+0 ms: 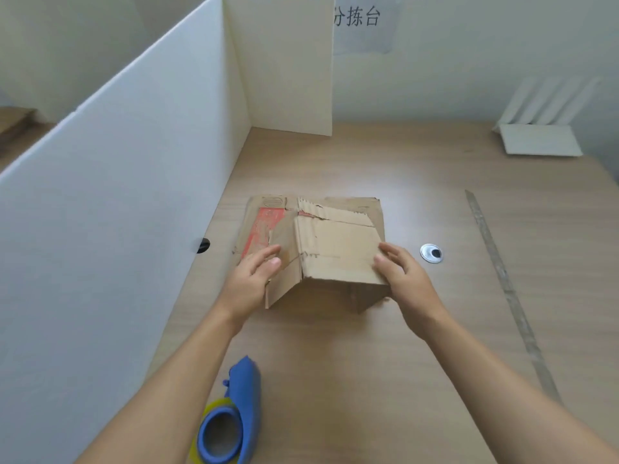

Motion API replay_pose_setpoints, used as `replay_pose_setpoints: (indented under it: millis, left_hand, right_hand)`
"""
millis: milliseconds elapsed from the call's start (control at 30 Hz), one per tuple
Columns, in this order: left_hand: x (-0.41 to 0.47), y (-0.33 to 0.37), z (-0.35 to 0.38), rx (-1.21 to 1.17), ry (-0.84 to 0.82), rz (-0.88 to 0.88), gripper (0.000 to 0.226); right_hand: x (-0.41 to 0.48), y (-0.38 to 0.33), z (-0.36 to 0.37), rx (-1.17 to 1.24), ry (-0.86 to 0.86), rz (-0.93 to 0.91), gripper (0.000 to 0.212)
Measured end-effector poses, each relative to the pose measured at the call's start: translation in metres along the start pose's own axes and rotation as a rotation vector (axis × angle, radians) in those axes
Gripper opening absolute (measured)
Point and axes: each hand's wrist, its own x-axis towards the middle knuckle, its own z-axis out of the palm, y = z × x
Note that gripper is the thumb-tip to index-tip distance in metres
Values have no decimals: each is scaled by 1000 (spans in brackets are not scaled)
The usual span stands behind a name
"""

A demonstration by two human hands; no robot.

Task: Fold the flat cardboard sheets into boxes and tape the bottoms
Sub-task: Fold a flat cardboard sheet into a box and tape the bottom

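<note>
Head view: cardboard box [338, 252] between left fingers [266, 254] and right fingers [390, 252]

A worn cardboard box [335, 252] is seen partly folded on the wooden bench [335, 363], with a red print shown on its left part. The left grip [256, 279] is laid on the box's left flap, fingers nearly straight. The right grip [403, 277] is pressed against the box's right edge, fingers laid over the top. A blue tape dispenser [237, 410] is placed nearer the person than the box, well apart from it. A round metal grommet [431, 253] is set near the box's right. A white partition [117, 195] is stood to the box's left, and white folded sheets [539, 128] are propped far beyond it, rightward.
</note>
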Motion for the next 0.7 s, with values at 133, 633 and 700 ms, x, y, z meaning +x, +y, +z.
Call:
replay_pose_setpoints:
  millis: [133, 633, 700]
  left_hand:
    - [-49, 12, 28, -163, -90, 5, 52]
    - [-155, -40, 113, -49, -151, -240, 59]
    - [-159, -46, 119, 10, -87, -254, 43]
  right_hand:
    - [-39, -6, -37, 146, -107, -32, 20]
    - [-140, 86, -114, -187, -366, 83, 78]
    - [-140, 100, -113, -318, -292, 46, 71]
